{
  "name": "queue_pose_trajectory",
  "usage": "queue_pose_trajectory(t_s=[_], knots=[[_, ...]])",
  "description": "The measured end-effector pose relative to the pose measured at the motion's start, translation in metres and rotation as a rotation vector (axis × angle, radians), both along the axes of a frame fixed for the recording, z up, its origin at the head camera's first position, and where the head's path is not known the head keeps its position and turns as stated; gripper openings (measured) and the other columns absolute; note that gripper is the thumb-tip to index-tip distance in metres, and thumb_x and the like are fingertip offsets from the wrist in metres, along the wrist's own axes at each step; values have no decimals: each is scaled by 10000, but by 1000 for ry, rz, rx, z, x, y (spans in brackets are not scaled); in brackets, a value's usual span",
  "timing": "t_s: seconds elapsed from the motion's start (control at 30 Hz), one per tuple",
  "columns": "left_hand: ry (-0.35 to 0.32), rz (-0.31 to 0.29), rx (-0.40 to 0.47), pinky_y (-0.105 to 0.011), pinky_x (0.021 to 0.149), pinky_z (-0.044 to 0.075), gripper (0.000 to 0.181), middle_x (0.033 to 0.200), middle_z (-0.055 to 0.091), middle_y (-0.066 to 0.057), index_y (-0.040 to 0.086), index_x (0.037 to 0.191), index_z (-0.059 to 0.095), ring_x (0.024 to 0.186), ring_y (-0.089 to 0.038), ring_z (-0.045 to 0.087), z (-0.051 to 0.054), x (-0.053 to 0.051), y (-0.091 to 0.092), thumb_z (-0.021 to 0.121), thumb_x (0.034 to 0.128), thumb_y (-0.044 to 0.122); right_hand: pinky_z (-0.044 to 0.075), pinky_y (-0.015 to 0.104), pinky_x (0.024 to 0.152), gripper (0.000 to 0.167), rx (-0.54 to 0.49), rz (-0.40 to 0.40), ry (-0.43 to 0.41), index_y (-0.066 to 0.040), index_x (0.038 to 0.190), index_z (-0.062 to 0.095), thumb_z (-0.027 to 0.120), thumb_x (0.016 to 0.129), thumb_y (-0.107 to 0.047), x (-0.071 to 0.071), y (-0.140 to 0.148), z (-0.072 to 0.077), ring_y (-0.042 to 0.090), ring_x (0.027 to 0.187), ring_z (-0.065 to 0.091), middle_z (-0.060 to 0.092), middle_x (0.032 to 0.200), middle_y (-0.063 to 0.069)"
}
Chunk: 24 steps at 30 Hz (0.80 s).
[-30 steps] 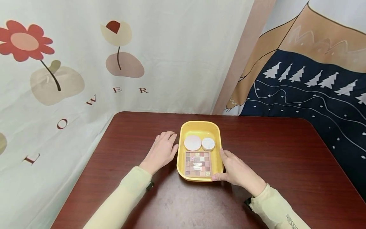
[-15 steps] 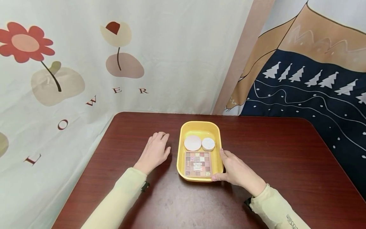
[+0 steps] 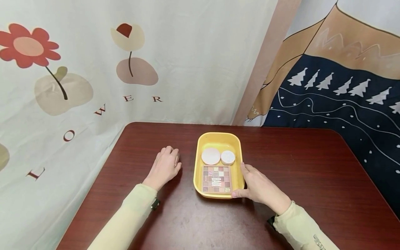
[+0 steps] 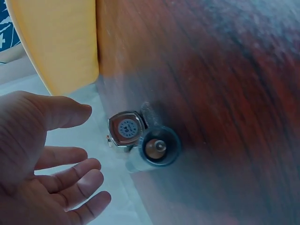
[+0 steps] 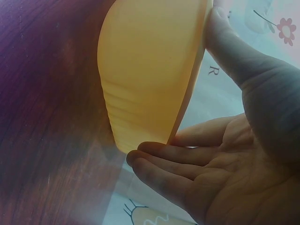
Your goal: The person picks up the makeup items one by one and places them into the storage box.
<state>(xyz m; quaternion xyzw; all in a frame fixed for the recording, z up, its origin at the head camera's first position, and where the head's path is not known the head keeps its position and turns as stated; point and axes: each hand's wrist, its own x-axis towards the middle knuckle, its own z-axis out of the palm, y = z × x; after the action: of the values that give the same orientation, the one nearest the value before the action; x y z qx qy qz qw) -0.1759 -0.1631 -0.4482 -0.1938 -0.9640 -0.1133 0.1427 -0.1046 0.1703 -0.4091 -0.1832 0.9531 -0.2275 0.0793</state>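
Left hand [image 3: 163, 167]: fingers [image 4: 83, 189] loosely bent, thumb [image 4: 70, 111] well apart from them, nothing clamped; no contact with any item visible. Just to the right of the fingertips, centre of the left wrist frame, two small items side by side: a square-framed item [image 4: 127, 130] with a round label, level with the gap between thumb and fingers, and a cylinder [image 4: 155, 147] with a dark rim, slightly lower and further right, overlapping the first in this view. Cylinder's end faces the wrist lens, so its long axis is judged to run away from the lens, across the opening of the hand; the square item's axis cannot be told. Both appear to rest on the bench [image 3: 215, 222]; in the head frame the hand hides them, so exact spot not confirmed there. Left hand is clearly the nearer one. Next outward, centre of the head frame: yellow tray [image 3: 218, 139], apart from the left hand and to its right, long axis running top to bottom of the frame. In it, upper part: pale round case [image 3: 210, 156] and smaller white round case [image 3: 227, 158] side by side; lower part: palette [image 3: 216, 179] of coloured squares. Right hand [image 3: 258, 185] at the tray's lower right corner: thumb on the rim, fingers nearly straight, tips against the outer wall, not curled round it
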Motion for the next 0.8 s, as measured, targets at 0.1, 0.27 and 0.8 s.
queue_pose_trajectory(t_s=[0.1, 0.27, 0.8], knots=[[-23, 19, -14, -471, 785, 499, 320, 978, 578, -158, -24, 1023, 651, 908, -362, 547, -1, -1, -1, 823, 813, 145, 503, 526, 1027, 1108, 3, 1, 0, 184, 1497, 349, 914, 756, -416, 0, 0, 0, 414, 1262, 580, 521, 1410, 344], [-64, 32, -14, -483, 777, 498, 320, 957, 556, -169, -20, 982, 645, 895, -375, 540, -3, -2, -4, 830, 793, 161, 495, 531, 1036, 1095, 11, 4, 2, 190, 1488, 358, 911, 763, -415, 0, 0, -1, 432, 1278, 570, 509, 1419, 360], [-84, 28, 6, -493, 768, 476, 332, 936, 524, -157, -38, 1024, 681, 884, -370, 517, -13, -6, -6, 816, 788, 151, 490, 537, 1039, 1088, 12, 0, 4, 183, 1491, 362, 910, 766, -415, 1, 1, -1, 439, 1286, 562, 505, 1425, 358]])
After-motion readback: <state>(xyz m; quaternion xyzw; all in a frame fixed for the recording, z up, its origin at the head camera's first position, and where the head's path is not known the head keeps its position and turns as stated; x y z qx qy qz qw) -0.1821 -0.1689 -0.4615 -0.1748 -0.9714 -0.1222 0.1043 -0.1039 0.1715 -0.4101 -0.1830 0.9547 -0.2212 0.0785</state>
